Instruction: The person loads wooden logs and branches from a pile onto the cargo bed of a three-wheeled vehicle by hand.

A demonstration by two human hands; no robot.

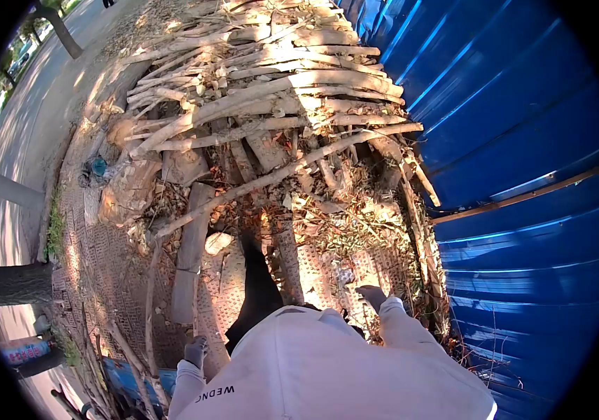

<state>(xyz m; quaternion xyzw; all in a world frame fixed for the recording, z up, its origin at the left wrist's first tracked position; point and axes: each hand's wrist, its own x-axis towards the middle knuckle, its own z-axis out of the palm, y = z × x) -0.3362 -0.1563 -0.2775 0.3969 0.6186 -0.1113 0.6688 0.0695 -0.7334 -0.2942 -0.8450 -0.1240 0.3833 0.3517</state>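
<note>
My left hand [196, 350], in a grey glove, hangs low at my left side with the fingers curled in. No object shows in it. My right hand [371, 295], also gloved, is held out in front of my right hip, its fingers extended toward the middle. Just beyond it a small shiny crumpled piece [345, 276] lies on the leaf-strewn paving. Ahead of me is a wide pile of cut branches [257, 94]. One long branch [292, 168] slants across its near side, and a flat board [191, 255] lies left of my leg.
A blue corrugated metal fence [516, 175] runs along the right, with thin sticks against its foot. Dry leaves [345, 234] cover the textured paving [96, 273]. Upright sticks [138, 364] stand at the lower left. Tree trunks [12, 283] and a road [23, 140] lie further left.
</note>
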